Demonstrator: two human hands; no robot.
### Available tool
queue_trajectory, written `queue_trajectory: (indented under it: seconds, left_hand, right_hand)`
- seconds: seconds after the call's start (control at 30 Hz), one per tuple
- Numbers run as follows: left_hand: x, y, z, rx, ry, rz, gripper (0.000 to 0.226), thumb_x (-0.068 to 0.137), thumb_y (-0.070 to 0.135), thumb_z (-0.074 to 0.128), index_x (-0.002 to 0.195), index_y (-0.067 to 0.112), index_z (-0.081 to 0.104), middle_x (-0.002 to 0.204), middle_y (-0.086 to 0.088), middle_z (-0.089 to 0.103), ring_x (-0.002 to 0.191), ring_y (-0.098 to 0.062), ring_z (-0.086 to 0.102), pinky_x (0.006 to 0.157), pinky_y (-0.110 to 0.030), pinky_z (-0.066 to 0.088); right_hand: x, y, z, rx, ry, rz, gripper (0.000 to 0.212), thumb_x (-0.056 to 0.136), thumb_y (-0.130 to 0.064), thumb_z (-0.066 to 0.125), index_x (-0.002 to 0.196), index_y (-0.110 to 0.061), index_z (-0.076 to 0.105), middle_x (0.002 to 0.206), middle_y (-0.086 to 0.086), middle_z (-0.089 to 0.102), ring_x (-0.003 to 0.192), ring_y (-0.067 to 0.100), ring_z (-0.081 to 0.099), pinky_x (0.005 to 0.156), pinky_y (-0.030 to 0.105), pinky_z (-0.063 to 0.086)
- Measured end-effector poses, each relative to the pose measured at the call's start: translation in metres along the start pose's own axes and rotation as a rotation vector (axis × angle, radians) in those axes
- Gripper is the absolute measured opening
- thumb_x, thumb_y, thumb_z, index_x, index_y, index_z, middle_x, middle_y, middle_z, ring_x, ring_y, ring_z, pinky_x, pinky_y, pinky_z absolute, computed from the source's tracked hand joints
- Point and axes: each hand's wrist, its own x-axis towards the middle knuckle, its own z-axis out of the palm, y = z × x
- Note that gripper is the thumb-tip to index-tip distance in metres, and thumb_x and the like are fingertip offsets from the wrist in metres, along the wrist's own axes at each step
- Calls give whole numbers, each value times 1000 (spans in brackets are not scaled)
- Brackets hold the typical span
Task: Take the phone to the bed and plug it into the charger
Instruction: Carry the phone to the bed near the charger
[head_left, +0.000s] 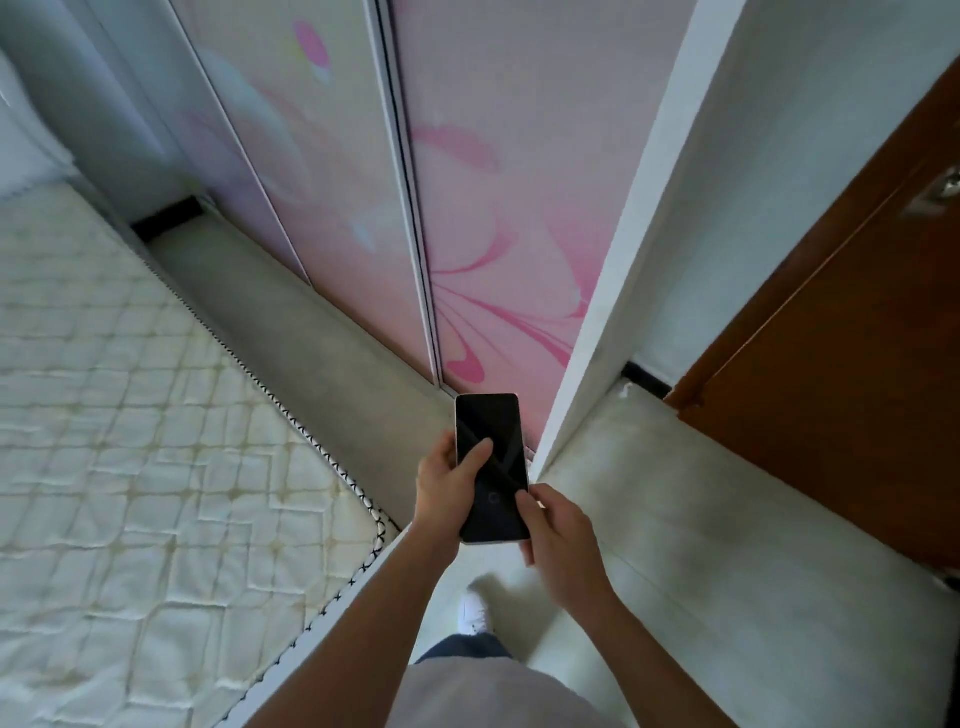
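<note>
A black-screened phone (493, 441) with a pale edge is held upright in front of me, screen dark and facing up. My left hand (447, 493) grips its left side, thumb lying across the glass. My right hand (558, 530) holds the lower right corner between thumb and fingers. The bed (130, 415), a bare quilted cream mattress with black-and-white piping, fills the left of the view, its corner just left of my left wrist. No charger or cable is in view.
A wardrobe with pink flowered sliding doors (467, 208) stands straight ahead across a narrow strip of grey floor (311, 332). A white wall corner (623, 270) juts out at the right, with a brown wooden door (857, 338) beyond it. My white shoe (475, 610) shows below.
</note>
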Motion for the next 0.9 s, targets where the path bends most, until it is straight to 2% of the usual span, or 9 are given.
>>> queue_trajectory:
  seconds: [0.17,0.23,0.3,0.37,0.47,0.57,0.7,0.8,0.9]
  left_hand:
    - [55,28,-15,-2,106,23,10,89,17,69,96,10,66,91,-12,73,83,-27,69,78,-44,57]
    - [73,33,-23,-26,132,14,7,89,17,70,94,14,67,89,-8,73,81,-24,69,75,-42,57]
    - [90,37,-32,-30,166,19,5,89,16,70,92,17,67,86,-4,73,76,-14,71,65,-29,58]
    - [104,42,-38,-41,202,24,5,90,14,69,94,16,66,84,-2,72,63,0,67,53,-14,51]
    - [122,48,-44,-73,256,14,11,91,15,68,101,12,65,85,0,71,62,0,67,48,-10,47]
    - [144,55,-49,-111,327,13,10,91,17,68,100,13,64,88,-3,73,74,-12,71,52,-14,50]
    - [182,73,-49,-171,412,11,10,91,15,68,99,12,63,88,-6,73,69,-8,70,57,-21,55]
    - [213,94,-45,-213,475,20,12,91,14,68,100,10,63,91,-11,73,80,-21,71,67,-34,59]
    - [238,110,-41,-239,546,17,10,90,17,69,97,13,63,95,-13,73,87,-30,71,78,-47,59]
  right_hand:
    - [66,-20,20,21,-93,-17,29,102,-24,48,75,-17,58,47,-3,50,43,8,46,47,23,39]
    - [86,-27,28,15,-144,-26,28,102,-25,47,80,-14,60,48,-3,51,44,8,47,47,24,39]
    - [105,-32,37,9,-184,-36,27,102,-25,47,84,-11,62,51,-2,53,45,8,49,46,26,40]
    - [123,-37,44,8,-223,-42,26,102,-24,47,88,-10,63,56,3,56,46,8,50,46,25,41]
    - [150,-46,51,6,-291,-52,25,102,-22,47,88,-9,63,57,5,56,47,10,49,47,28,41]
    - [181,-56,58,4,-354,-70,27,102,-21,48,81,-11,62,50,-4,52,46,10,47,47,29,39]
    - [234,-71,66,-38,-427,-80,25,102,-25,49,84,-17,65,54,-2,55,48,13,49,48,30,40]
    - [277,-94,65,-72,-512,-125,24,102,-26,48,87,-17,65,57,-1,58,48,12,51,46,29,41]
    - [311,-117,62,-102,-561,-157,24,103,-23,47,89,-14,64,52,-4,56,44,5,49,44,22,39]
